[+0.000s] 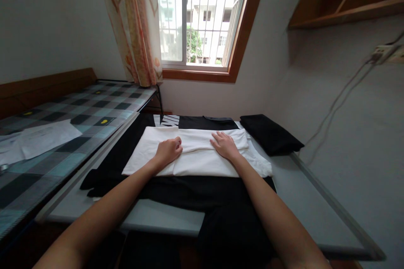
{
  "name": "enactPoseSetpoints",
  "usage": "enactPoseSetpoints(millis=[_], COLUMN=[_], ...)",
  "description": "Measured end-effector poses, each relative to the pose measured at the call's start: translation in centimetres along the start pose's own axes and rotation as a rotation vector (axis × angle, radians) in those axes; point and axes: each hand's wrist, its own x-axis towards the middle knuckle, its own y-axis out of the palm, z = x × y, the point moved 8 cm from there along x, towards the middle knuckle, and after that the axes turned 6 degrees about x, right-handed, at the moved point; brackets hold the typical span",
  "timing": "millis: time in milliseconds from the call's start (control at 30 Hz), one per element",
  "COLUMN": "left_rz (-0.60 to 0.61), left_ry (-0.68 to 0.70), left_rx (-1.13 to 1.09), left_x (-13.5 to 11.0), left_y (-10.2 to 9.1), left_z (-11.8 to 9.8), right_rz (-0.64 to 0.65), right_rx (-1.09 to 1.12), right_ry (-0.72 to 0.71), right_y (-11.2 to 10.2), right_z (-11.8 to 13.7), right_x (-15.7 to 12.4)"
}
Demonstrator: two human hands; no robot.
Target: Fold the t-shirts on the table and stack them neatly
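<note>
A white shirt, partly folded into a long flat shape, lies across black clothing on a table. My left hand is closed with its fingers curled against the shirt, at a crosswise edge left of its middle. Beneath that hand the cloth it grips is mostly hidden. My right hand lies open and flat on the shirt's right part, fingers spread. Behind the shirt, part of the black clothing shows a white print.
The grey table has a raised right edge. A folded black cloth lies at its back right. Left stands a bed with a checked cover and papers. A window, curtain and wall shelf are beyond.
</note>
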Motion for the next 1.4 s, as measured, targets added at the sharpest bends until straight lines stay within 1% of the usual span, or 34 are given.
enactPoseSetpoints(millis=[167,300,367,467,533,600,700,800,900,1000,1100,1267,1400], left_rz=[0.004,-0.002,-0.001,0.0,0.003,0.003,0.004,0.01,0.0,-0.005,-0.002,0.014,0.023], left_ry=[-0.002,-0.009,-0.009,-0.012,-0.013,-0.011,-0.009,-0.013,0.003,0.013,0.019,0.019,0.016], left_rx=[-0.015,-0.02,-0.024,-0.026,-0.032,-0.04,-0.05,-0.049,-0.044,-0.038,-0.037,-0.04,-0.053], left_x=[-0.2,-0.2,-0.2,-0.2,-0.2,-0.2,-0.3,-0.4,-0.3,-0.2,-0.2,-0.4,-0.4], left_y=[-0.2,-0.2,-0.1,-0.1,-0.2,-0.3,-0.4,-0.3,-0.2,-0.1,-0.1,-0.3,-0.3], left_z=[0.0,0.1,0.2,0.2,0.2,0.2,0.2,0.2,0.2,0.2,0.2,0.1,0.1], right_rz=[-0.009,0.007,-0.022,-0.104,-0.14,-0.141,-0.118,-0.086,0.03,0.157,0.214,0.255,0.25], right_rx=[-0.024,-0.062,-0.099,-0.161,-0.185,-0.182,-0.119,-0.04,-0.044,-0.116,-0.145,0.017,0.147], right_ry=[0.041,0.104,0.128,0.171,0.233,0.318,0.432,0.509,0.571,0.615,0.637,0.722,0.732], right_y=[-0.1,-0.2,-0.8,-2.5,-3.6,-4.4,-5.4,-6.3,-6.7,-6.6,-6.4,-6.4,-6.8], right_z=[-0.1,-1.1,-2.1,-4.2,-6.0,-8.0,-10.6,-12.4,-13.4,-13.9,-14.2,-14.2,-14.2], right_x=[0.0,-0.2,-0.5,-1.4,-1.9,-2.3,-2.5,-2.4,-2.7,-3.3,-3.8,-4.4,-4.8])
